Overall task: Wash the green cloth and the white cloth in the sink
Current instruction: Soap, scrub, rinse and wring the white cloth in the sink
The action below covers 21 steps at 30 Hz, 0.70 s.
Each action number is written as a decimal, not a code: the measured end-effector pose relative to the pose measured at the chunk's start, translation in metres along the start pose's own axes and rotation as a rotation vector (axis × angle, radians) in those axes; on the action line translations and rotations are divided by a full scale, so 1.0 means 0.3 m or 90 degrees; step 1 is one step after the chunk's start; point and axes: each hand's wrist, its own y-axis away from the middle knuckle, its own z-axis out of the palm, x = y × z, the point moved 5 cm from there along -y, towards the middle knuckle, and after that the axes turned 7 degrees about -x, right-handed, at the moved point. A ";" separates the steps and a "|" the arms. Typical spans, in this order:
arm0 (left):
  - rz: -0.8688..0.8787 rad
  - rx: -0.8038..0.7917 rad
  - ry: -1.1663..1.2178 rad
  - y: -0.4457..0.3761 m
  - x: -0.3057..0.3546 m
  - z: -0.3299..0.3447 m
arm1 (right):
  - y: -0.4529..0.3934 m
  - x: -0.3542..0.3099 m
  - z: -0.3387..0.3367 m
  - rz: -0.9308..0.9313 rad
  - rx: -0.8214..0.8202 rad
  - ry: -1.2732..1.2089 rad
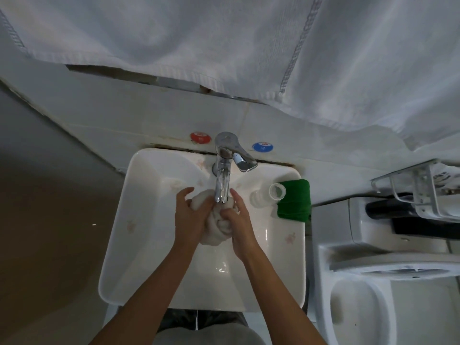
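The white cloth (217, 227) is bunched into a wet wad under the chrome tap's spout (222, 188), over the white sink (139, 245). My left hand (191, 217) wraps around the wad from the left, fingers curled over its top. My right hand (239, 220) grips it from the right, fingers folded into the fabric. The green cloth (295, 200) lies folded on the sink's right rim, apart from both hands.
A clear bottle (270, 195) lies on the rim against the green cloth. White towels (224, 46) hang overhead. Red (200, 137) and blue (262, 147) stickers flank the tap. A toilet (373, 282) and a wire rack (418, 192) stand at the right.
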 end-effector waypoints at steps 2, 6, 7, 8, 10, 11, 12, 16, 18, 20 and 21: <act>-0.032 0.049 0.063 0.014 -0.010 -0.009 | -0.005 -0.002 0.024 -0.007 -0.008 0.028; -0.001 0.085 0.018 0.061 -0.020 -0.019 | -0.020 0.009 0.034 0.020 0.020 0.120; 0.010 0.083 0.018 0.074 -0.022 -0.018 | -0.021 0.007 0.030 0.009 0.039 0.130; 0.018 0.070 0.022 0.085 -0.029 -0.016 | -0.021 0.007 0.024 -0.003 0.066 0.134; 0.038 0.025 0.017 0.105 -0.031 0.000 | -0.022 0.013 0.010 -0.022 0.135 0.106; 0.042 0.008 0.015 0.115 -0.027 0.011 | -0.022 0.016 0.003 -0.035 0.160 0.074; 0.041 0.005 0.021 0.122 -0.027 0.018 | -0.020 0.018 0.003 -0.048 0.174 0.034; 0.003 0.053 0.059 0.127 -0.016 0.034 | -0.011 0.020 0.027 -0.070 0.162 -0.138; 0.026 0.053 0.042 0.128 -0.011 0.042 | -0.012 0.021 0.032 -0.060 0.153 -0.144; 0.022 0.051 0.037 0.124 -0.011 0.047 | -0.017 0.016 0.036 -0.053 0.138 -0.088; 0.015 0.053 0.035 0.116 -0.014 0.045 | -0.020 0.017 0.042 -0.040 0.123 -0.051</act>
